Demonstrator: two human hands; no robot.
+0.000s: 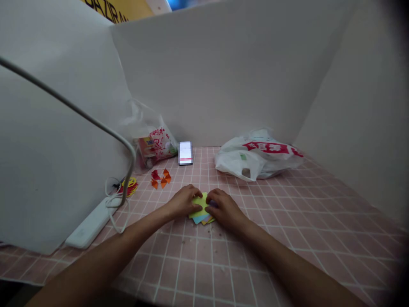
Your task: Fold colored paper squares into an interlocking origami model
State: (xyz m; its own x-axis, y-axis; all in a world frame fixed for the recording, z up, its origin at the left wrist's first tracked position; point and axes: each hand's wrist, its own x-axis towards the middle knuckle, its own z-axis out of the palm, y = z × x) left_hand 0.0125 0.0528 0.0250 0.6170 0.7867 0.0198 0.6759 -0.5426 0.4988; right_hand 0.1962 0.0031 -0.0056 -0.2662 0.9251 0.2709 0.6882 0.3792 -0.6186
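Forearms (281, 262) converge, hands (183, 202) touching papers (202, 202) (yellow uppermost).

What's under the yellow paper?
Light blue paper and an orange-yellow edge poke out below the yellow paper. Anything farther under is covered and can't be seen.

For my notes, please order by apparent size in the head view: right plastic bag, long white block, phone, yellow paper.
1. Right plastic bag
2. Long white block
Smallest, unranked: phone and yellow paper; left hand and right hand partly cover the paper, which lies nearer.
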